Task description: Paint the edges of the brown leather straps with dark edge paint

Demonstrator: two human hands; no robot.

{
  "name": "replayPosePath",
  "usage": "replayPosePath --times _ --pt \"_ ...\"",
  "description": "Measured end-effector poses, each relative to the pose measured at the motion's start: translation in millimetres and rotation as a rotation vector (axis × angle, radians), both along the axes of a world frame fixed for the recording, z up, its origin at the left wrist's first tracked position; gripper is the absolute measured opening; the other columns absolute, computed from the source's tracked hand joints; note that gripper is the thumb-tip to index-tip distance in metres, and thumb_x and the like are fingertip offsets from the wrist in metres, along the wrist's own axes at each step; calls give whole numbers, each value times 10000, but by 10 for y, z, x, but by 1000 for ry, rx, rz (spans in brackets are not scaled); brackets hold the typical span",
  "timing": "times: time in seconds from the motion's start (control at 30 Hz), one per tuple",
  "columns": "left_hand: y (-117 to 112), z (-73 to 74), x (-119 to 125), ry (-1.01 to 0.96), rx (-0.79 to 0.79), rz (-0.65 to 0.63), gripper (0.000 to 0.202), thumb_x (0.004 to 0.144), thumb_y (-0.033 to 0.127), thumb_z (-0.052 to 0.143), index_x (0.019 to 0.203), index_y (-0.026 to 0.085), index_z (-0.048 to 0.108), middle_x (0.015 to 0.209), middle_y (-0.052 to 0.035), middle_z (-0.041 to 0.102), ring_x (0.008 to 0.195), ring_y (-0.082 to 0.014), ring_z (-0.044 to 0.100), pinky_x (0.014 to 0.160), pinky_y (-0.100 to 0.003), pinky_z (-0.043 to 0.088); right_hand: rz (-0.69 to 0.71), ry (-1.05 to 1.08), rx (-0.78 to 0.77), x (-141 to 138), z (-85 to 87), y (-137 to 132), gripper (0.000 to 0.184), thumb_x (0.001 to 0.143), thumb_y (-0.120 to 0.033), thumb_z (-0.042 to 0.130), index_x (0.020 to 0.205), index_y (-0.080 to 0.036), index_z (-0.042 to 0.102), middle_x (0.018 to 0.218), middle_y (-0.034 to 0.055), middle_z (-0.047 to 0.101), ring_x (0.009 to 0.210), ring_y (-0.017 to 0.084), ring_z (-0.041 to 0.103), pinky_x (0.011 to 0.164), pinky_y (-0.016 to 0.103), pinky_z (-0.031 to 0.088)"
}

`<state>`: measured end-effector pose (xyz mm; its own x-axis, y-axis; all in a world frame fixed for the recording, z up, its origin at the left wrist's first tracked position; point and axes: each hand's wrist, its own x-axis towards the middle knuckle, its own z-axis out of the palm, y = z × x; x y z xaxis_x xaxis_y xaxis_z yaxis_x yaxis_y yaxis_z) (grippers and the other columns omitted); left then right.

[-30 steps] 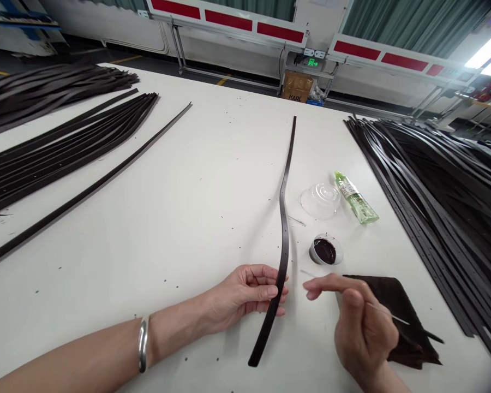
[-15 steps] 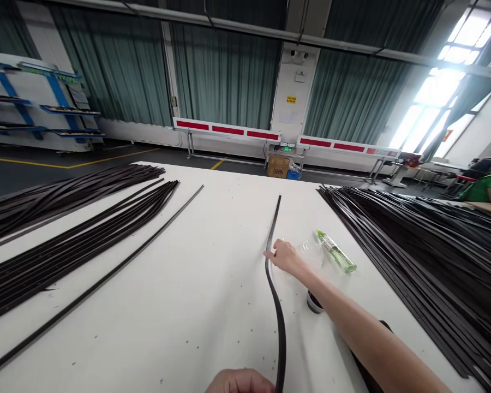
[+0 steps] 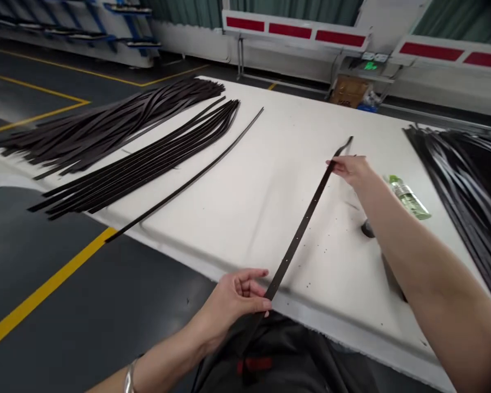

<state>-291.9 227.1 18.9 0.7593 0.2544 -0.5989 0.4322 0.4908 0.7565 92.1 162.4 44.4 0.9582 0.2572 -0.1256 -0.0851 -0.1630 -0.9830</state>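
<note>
A long black strap (image 3: pixel 298 237) with a row of small holes is stretched between my two hands above the white table. Its near part is pinched by my left hand (image 3: pixel 237 297) at the table's front edge, thumb below and some fingers held out. Farther off, my right hand (image 3: pixel 352 168) grips it close to the far end, which bends up past the fingers. Another single strap (image 3: pixel 184 185) lies on the table to the left, its near tip over the edge. Beside it rests a neat row of several straps (image 3: pixel 159 158).
A thick heap of straps (image 3: pixel 123 120) covers the table's far left, and another pile (image 3: pixel 462 180) lies at the right. A green-labelled bottle (image 3: pixel 409 196) and a small dark round container (image 3: pixel 367 229) stand near my right forearm. Dark specks dot the white table (image 3: pixel 229 224).
The view has tilted down and turned left. The held strap, curved before, is now drawn nearly straight, its holes showing. My left hand has come fully into view.
</note>
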Motion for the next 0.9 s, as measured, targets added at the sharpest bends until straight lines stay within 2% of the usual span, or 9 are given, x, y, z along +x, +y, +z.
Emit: replayPosePath --times 0.1,0.23,0.37,0.57,0.73,0.9 --pt "-57 14 -154 -35 2 85 546 589 217 886 1090 176 671 705 48 652 613 -115 633 643 -234 464 -26 122 63 147 -68 39 203 958 -255 600 1117 -128 594 1048 54 626 848 152 645 711 298 578" --pt "-152 -43 -303 -116 71 116 405 649 218 849 1005 168 664 700 36 661 600 -120 636 621 -235 464 -73 182 152 127 -123 16 141 953 -206 605 1063 -117 603 964 31 633 767 123 643 639 246 574" --pt "-187 -65 -402 -149 82 124 302 673 223 829 911 168 650 692 35 648 611 -132 641 637 -255 484 -100 231 203 40 -215 3 154 951 -215 609 1073 -120 601 969 33 634 771 127 645 642 252 577" --pt "-252 -24 -480 -138 18 173 266 652 213 839 823 165 641 700 42 607 602 -105 582 647 -271 526 -107 276 249 -11 -286 12 185 952 -233 609 1101 -124 597 1013 45 632 812 142 647 677 277 580" --pt "-329 12 -506 -161 77 208 208 686 202 813 762 164 623 686 41 602 613 -96 578 623 -218 479 -94 288 296 -40 -309 27 175 954 -244 608 1079 -122 603 985 39 634 783 133 644 654 263 576" --pt "-374 56 -559 -118 114 208 207 685 182 806 739 166 607 656 47 597 603 -97 576 609 -207 456 -88 279 319 -73 -283 38 139 951 -217 610 1046 -116 609 946 28 638 757 124 646 634 247 575"
